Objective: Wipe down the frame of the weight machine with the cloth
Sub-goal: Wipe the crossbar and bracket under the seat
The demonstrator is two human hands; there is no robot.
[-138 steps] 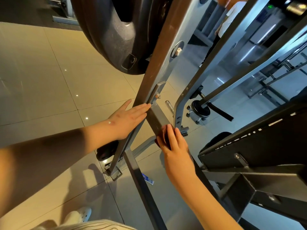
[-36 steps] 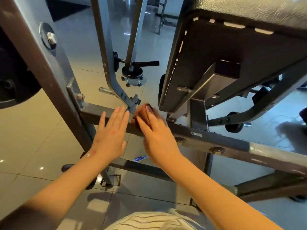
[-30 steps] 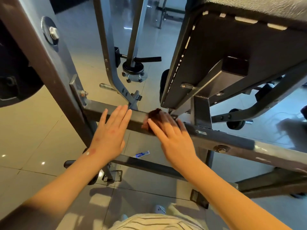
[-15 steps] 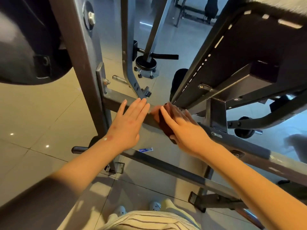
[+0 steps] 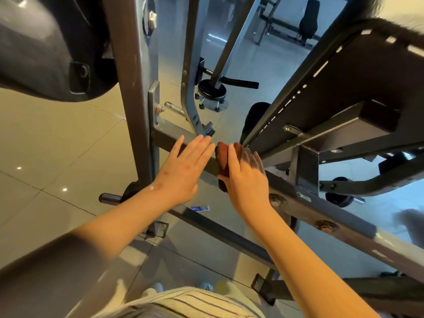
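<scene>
The weight machine's grey steel frame fills the view, with a horizontal crossbar (image 5: 169,136) running from an upright post (image 5: 130,106) down to the right. My left hand (image 5: 185,168) rests flat on the crossbar, fingers straight. Just right of it, my right hand (image 5: 247,177) presses a dark reddish-brown cloth (image 5: 223,157) against the same bar with straight fingers. The cloth drapes over the bar's top and front, mostly hidden under my palm.
A black weight plate (image 5: 46,47) hangs at upper left. A black padded bench (image 5: 344,72) slants overhead at right, close to my right hand. A lower frame rail (image 5: 220,232) crosses the tiled floor (image 5: 57,145). More gym equipment (image 5: 307,19) stands far behind.
My right hand with the cloth has slid along the crossbar, out to the right and back toward my left hand. The left hand has stayed flat on the bar. My view has shifted right and closer.
</scene>
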